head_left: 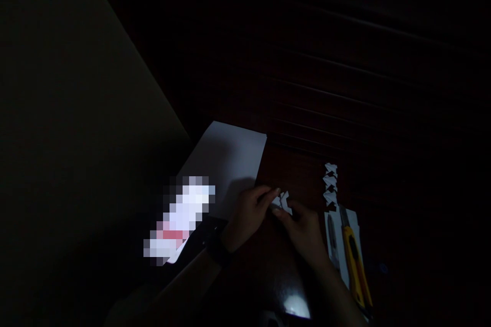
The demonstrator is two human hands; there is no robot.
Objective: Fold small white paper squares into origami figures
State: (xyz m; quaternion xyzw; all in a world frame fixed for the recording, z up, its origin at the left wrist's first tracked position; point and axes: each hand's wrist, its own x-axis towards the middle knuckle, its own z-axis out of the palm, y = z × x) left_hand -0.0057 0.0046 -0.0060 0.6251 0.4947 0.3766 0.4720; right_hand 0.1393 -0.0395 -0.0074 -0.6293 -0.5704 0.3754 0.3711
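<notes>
The knife (356,265) lies on paper (353,217); beside it, left, a slim object (332,240); beyond it, 3 folds (330,182); well left of it, 1 sheet (230,153).

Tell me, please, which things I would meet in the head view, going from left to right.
Lit screen, left hand, held paper, right hand, folded pieces, yellow cutter.

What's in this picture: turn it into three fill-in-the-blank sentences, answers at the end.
1. The left hand and right hand hold a small white piece of folded ____.
2. Beyond the utility knife, ____ folded figures form a row.
3. The utility knife's handle is mainly ____.
Answers: paper; three; yellow.
</notes>
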